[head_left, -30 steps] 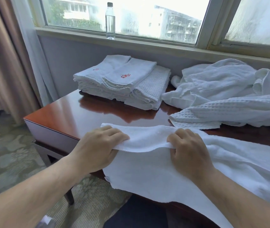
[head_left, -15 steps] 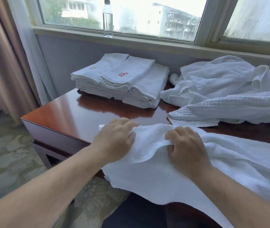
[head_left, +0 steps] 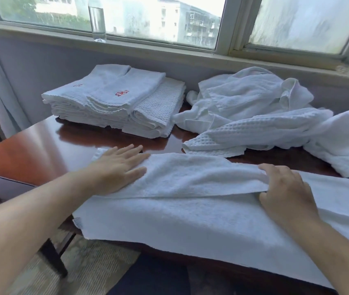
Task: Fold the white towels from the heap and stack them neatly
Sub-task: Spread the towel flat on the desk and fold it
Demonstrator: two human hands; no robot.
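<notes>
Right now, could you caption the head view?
Left hand presses a white towel flat while right hand grips its fold.

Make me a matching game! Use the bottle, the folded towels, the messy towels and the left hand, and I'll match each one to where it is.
Things:
1. water bottle
2. folded towel stack
3. towel heap
4. left hand

Places:
A. crumpled at the back right of the table
B. flat on the spread towel
C. standing on the windowsill
D. neat at the back left of the table

Pairs: 1-C, 2-D, 3-A, 4-B
</notes>
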